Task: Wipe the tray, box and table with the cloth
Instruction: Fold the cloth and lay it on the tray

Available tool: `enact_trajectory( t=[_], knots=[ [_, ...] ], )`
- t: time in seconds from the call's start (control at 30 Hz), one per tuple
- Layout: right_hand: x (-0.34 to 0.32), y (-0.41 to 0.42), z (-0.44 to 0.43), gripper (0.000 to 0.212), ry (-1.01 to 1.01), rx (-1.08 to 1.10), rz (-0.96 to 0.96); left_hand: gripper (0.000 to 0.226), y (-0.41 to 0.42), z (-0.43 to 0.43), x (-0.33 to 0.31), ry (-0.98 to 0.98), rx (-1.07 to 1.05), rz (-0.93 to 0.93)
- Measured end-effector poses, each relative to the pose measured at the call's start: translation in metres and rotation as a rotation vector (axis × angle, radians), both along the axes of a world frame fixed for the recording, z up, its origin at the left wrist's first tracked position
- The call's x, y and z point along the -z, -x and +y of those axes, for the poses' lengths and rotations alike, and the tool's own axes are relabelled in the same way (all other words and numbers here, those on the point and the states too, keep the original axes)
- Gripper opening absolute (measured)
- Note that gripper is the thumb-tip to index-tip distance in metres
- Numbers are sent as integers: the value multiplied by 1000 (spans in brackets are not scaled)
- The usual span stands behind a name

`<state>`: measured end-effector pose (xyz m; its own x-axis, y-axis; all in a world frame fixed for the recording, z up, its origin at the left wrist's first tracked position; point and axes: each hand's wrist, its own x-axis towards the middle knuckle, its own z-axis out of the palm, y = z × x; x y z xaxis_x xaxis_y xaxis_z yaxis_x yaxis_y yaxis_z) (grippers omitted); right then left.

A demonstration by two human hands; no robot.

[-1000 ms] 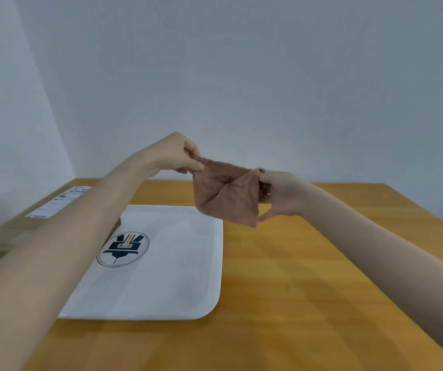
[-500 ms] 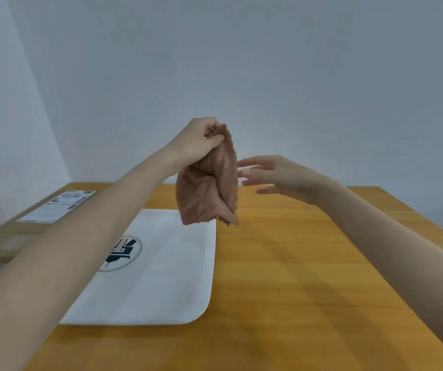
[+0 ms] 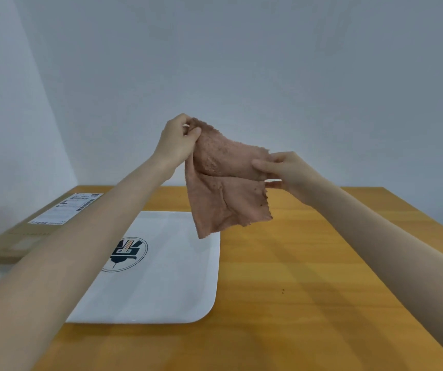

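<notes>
Pale grey wall behind, warm wooden table below, and both my arms are stretched out over it. Up in the air between my hands hangs the cloth, brownish-pink and ragged at the edges, well clear of the tabletop.

My left hand has the top corner, thumb and curled fingers pinching it at the highest point. My right hand sits lower and off to the right, thumb on the near face and fingers behind, pinching the cloth's right edge. So the upper edge slopes down from left to right. The rest droops in a folded flap, its lowest corner hanging above the far right corner of the tray. Dark specks dot the fabric.

That tray is white with rounded corners, lying flat on the table beneath my left forearm, a round dark emblem printed on it. Further left, by the side wall, sits the box, brown cardboard with a white shipping label on top. Whether it touches the tray I can't tell; my forearm covers that gap. On the bare wood right of the tray lies one tiny dark speck.
</notes>
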<state>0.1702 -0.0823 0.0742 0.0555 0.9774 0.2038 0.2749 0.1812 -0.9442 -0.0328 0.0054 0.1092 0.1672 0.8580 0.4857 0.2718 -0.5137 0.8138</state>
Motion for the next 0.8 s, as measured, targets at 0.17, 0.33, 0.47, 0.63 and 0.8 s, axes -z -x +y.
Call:
enact_trajectory(
  t=[0.17, 0.33, 0.47, 0.63, 0.8],
  knots=[
    [-12, 3, 5, 25, 25, 102, 122, 14, -1, -10, 14, 248, 115, 141],
    [-8, 6, 5, 40, -28, 250, -198, 19, -2, -11, 20, 212, 98, 202],
    [-10, -1, 7, 34, 148, 155, 236, 23, -4, -11, 23, 493, 215, 17],
    [-16, -10, 0, 21, 340, -107, 718, 37, -6, -22, 41, 863, 462, -459],
    [-18, -7, 2, 25, 275, -286, 718, 53, -19, -27, 70, 936, 625, -389]
  ],
)
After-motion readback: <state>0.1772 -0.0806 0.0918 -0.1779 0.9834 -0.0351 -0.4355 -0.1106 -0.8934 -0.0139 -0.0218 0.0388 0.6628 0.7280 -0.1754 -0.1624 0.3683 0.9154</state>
